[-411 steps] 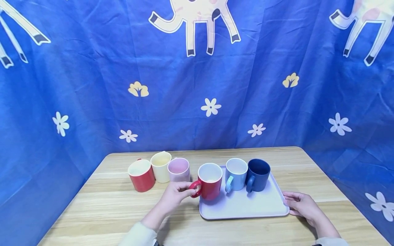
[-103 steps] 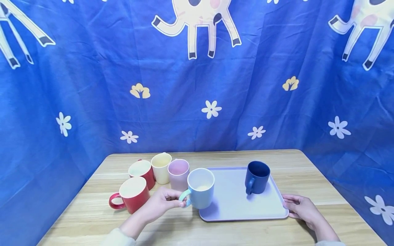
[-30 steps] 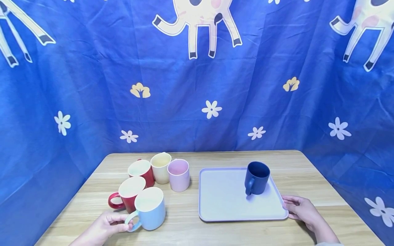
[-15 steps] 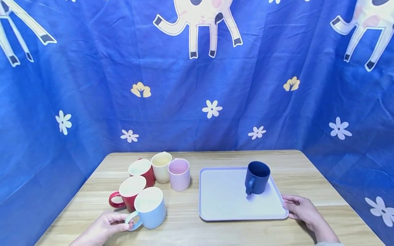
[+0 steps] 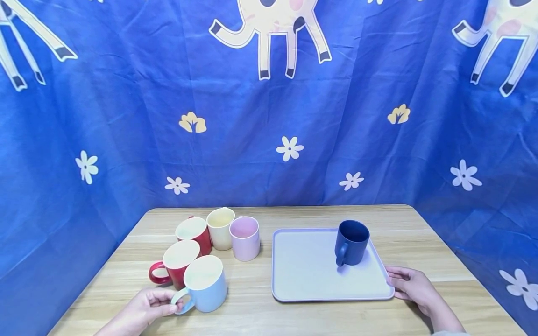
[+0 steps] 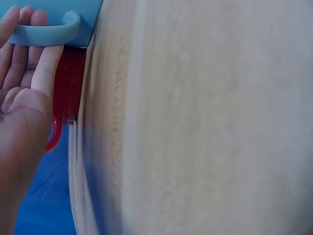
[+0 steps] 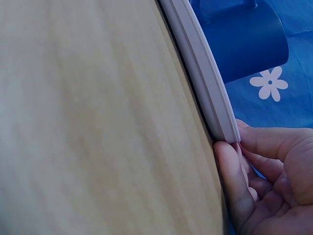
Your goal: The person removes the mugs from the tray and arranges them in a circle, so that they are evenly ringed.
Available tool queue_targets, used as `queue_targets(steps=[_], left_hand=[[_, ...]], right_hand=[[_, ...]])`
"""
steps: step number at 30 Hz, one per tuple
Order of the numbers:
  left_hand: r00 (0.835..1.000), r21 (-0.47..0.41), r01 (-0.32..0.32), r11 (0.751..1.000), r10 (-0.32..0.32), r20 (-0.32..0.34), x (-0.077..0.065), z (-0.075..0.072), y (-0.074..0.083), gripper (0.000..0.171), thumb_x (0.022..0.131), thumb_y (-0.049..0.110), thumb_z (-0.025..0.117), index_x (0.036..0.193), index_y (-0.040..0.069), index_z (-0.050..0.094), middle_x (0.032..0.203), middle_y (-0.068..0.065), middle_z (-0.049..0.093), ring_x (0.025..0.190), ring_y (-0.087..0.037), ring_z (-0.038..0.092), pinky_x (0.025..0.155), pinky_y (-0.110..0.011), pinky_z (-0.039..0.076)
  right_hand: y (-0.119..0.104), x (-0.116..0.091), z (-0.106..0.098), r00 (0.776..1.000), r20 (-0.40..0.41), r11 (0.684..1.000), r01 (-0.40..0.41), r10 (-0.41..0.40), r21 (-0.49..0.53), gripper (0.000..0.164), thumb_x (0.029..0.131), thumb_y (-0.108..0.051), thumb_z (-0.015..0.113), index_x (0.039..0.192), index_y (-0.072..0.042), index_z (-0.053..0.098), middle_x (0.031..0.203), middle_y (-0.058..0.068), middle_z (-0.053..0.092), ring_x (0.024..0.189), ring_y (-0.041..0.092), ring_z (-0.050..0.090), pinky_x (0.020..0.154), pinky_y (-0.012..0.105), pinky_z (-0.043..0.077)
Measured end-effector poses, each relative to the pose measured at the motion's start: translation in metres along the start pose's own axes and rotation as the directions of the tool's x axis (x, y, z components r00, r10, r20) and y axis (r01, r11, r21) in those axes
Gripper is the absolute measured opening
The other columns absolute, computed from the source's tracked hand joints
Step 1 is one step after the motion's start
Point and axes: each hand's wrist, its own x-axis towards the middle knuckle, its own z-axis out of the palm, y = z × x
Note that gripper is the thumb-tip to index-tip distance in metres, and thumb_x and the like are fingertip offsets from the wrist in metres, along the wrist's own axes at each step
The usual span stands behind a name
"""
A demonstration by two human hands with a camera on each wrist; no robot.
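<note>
My left hand [image 5: 147,307] pinches the handle of a light blue mug [image 5: 208,291], which stands upright on the table at the front left. In the left wrist view, the fingers lie around that mug's handle [image 6: 46,35]. My right hand [image 5: 414,288] grips the right edge of a pale lilac tray [image 5: 307,275], thumb on top and fingers at the rim. One navy mug [image 5: 352,242] stands on the tray near its back right corner, its handle toward me. Close behind the light blue mug is a red mug [image 5: 178,263] with its handle pointing left.
Farther back on the left stand a second red mug [image 5: 204,238], a cream mug [image 5: 220,235] and a lilac mug [image 5: 245,245]. Bare wood table [image 5: 252,303] lies between the mugs and the tray. A blue patterned cloth [image 5: 252,177] surrounds the table.
A red mug, then the light blue mug, have moved from the tray to the table's left side with my left hand. Over the last second almost nothing moves; the right hand stays at the tray.
</note>
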Motion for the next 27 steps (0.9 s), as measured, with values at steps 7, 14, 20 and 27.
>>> queue_targets(steps=[7,14,20,27], left_hand=[[0.999,-0.031,-0.049,0.998,0.049,0.002,-0.002,-0.001,0.009,0.043,0.092,-0.018,0.04,0.124,0.002,0.061,0.115,-0.011,0.066,0.105,-0.017,0.062,0.087,-0.027,0.05],[0.998,-0.03,-0.058,0.998,0.059,0.014,-0.007,-0.006,0.022,0.046,0.092,-0.019,0.037,0.132,-0.002,0.052,0.126,-0.011,0.06,0.114,-0.022,0.058,0.094,-0.029,0.046],[0.989,0.045,-0.149,0.988,0.148,0.02,-0.004,-0.007,0.038,0.042,0.089,-0.023,0.036,0.131,-0.018,0.038,0.129,-0.022,0.055,0.118,-0.027,0.054,0.096,-0.031,0.044],[0.988,0.091,-0.151,0.984,0.152,-0.001,0.009,-0.005,0.06,0.041,0.09,-0.022,0.036,0.13,-0.018,0.039,0.129,-0.025,0.053,0.118,-0.026,0.054,0.097,-0.031,0.043]], right_hand=[[0.0,0.001,0.0,1.0,0.002,1.0,0.0,0.0,-0.001,0.048,0.087,-0.003,0.065,0.128,0.015,0.048,0.109,0.017,0.065,0.086,0.017,0.064,0.07,0.034,0.056],[0.0,0.0,-0.001,1.0,0.005,1.0,0.003,-0.003,-0.001,0.048,0.087,-0.003,0.065,0.128,0.016,0.047,0.11,0.017,0.064,0.086,0.016,0.064,0.07,0.034,0.056],[0.0,-0.001,-0.001,1.0,0.015,1.0,0.011,-0.011,-0.007,0.049,0.087,-0.004,0.065,0.128,0.016,0.047,0.111,0.018,0.064,0.086,0.016,0.064,0.07,0.033,0.056],[0.0,-0.001,-0.001,1.0,0.011,1.0,0.013,-0.013,-0.005,0.048,0.087,-0.004,0.065,0.127,0.016,0.047,0.111,0.018,0.064,0.086,0.016,0.064,0.069,0.033,0.056]])
